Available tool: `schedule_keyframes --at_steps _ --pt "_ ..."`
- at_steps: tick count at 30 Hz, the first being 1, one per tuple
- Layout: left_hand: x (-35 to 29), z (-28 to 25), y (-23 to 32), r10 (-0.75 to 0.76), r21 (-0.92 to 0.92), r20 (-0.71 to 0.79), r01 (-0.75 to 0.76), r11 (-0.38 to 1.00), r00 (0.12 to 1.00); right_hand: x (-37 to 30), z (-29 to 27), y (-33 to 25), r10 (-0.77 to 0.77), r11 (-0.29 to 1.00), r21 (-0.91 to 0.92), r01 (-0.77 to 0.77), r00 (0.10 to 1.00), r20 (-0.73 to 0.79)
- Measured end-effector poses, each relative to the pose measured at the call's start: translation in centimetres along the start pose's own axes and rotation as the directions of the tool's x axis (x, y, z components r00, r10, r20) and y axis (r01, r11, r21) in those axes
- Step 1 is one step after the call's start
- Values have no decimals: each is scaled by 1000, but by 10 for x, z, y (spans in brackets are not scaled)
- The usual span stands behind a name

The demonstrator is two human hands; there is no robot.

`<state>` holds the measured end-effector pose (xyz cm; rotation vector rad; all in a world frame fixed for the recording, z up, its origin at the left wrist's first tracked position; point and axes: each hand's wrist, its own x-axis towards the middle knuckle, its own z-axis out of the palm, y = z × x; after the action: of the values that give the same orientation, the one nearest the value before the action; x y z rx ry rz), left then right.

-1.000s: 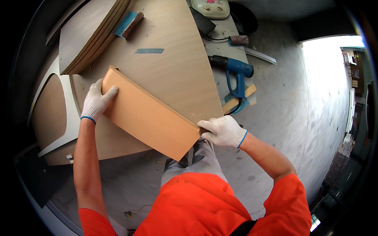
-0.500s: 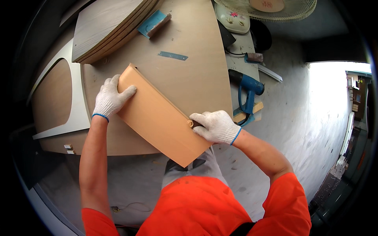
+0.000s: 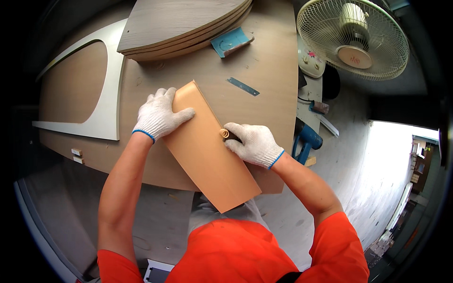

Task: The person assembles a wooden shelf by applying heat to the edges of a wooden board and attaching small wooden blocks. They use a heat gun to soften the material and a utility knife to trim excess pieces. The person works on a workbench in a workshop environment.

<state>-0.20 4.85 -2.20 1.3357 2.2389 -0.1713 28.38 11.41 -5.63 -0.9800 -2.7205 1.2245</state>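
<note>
A long tan panel (image 3: 212, 155) lies slanted in front of me, its near end jutting past the workbench edge toward my lap. My left hand (image 3: 159, 113), in a white knit glove with a blue cuff, grips the panel's left side near its far end, thumb on top. In my right hand (image 3: 255, 144), gloved alike, is a small dark-handled tool (image 3: 232, 137), closed in the fingers against the panel's right edge. The tool's working end is hidden. A curled tan shaving (image 3: 224, 133) stands at its tip.
The brown workbench (image 3: 269, 118) carries stacked curved wood panels (image 3: 184, 23), a blue sanding block (image 3: 232, 42), a flat metal strip (image 3: 243, 87) and a white cut-out frame (image 3: 111, 89). On the right are a blue heat gun (image 3: 307, 139) and a fan (image 3: 354, 40).
My right hand and the tool have slid along the panel's right edge toward its far end. The panel is turned slightly more upright in view. The view has shifted, showing more of the fan.
</note>
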Motion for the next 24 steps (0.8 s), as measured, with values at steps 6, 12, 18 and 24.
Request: schedule_keyframes --at_steps 6,12,18,24 --pt "-1 -3 -1 -16 -8 26 16 1000 1000 32 -6 -6 -26 1000 -5 26 1000 -14" --pt "1 -2 -3 -4 -14 43 4 1000 999 63 -11 -14 -55 998 -5 55 997 -62" --pt "3 -4 -6 4 -9 71 -3 1000 997 85 -14 -15 -90 996 -18 89 992 -92" --pt "3 -7 -6 9 -9 84 -9 1000 996 103 -13 -15 -77 997 14 79 992 -103"
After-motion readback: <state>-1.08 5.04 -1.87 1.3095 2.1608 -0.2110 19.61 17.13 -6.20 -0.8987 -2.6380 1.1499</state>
